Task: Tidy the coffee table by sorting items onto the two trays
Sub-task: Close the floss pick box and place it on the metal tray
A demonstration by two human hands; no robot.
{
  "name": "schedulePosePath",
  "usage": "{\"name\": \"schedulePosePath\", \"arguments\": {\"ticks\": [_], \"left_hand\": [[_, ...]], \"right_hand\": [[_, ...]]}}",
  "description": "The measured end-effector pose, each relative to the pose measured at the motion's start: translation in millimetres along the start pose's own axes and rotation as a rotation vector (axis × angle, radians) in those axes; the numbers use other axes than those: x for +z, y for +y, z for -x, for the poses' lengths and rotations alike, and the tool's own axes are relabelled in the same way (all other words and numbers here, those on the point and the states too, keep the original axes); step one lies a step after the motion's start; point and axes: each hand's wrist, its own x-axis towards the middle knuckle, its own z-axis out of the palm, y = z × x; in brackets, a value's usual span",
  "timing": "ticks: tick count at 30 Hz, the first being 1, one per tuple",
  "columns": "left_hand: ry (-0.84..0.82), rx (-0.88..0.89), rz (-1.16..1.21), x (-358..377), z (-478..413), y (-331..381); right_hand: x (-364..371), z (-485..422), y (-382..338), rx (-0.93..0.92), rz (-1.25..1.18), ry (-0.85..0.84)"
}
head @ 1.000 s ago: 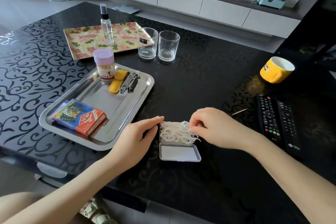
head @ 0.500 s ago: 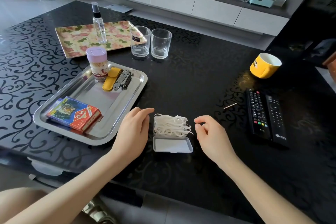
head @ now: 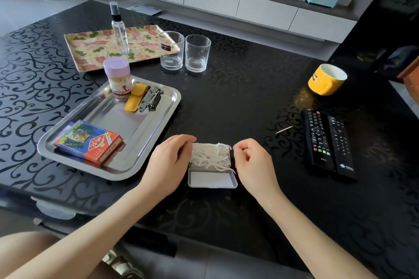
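Left hand (head: pixel 169 161): curled against the left side of the pick box (head: pixel 212 179), touching it; whether gripping, cannot tell.
Right hand (head: pixel 252 162): fingers bent, tips at the far right corner of the box; pinching a pick or not, cannot tell.
Pick box: open on the black table (head: pixel 249 102) between both hands, lid lying flat, heaped with white floss picks (head: pixel 210 156), just right of the steel tray (head: pixel 127 120).
Floral tray (head: pixel 90 52): farther back, carrying a spray bottle (head: pixel 119 29).

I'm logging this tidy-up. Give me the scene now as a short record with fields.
metal tray: card box, toothpick jar, yellow case, nail clippers
floral tray: spray bottle
loose on table: two glasses, yellow mug, two remotes, one toothpick, open floss-pick box
left hand: at floss-pick box's left side
right hand: at its right side, grip unclear
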Motion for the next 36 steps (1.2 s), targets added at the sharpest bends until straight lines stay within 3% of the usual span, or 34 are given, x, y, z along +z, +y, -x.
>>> {"name": "schedulePosePath", "arguments": {"ticks": [13,21,28,36], "left_hand": [[-0.039,0.011,0.019,0.1,-5.9,0.4],[-0.057,0.026,0.022,-2.3,-6.8,-3.3],[-0.046,0.025,0.037,0.0,-5.1,-6.1],[-0.12,0.044,0.043,-2.2,-6.0,-8.0]], "right_hand": [[-4.8,-8.2,-2.4,-0.035,0.024,-0.037],[-34.1,12.3,1.7,0.134,-0.227,-0.415],[-26.8,4.3,-1.7,0.105,-0.221,-0.383],[-22.3,-4.9,-6.0,-0.092,0.03,-0.299]]}}
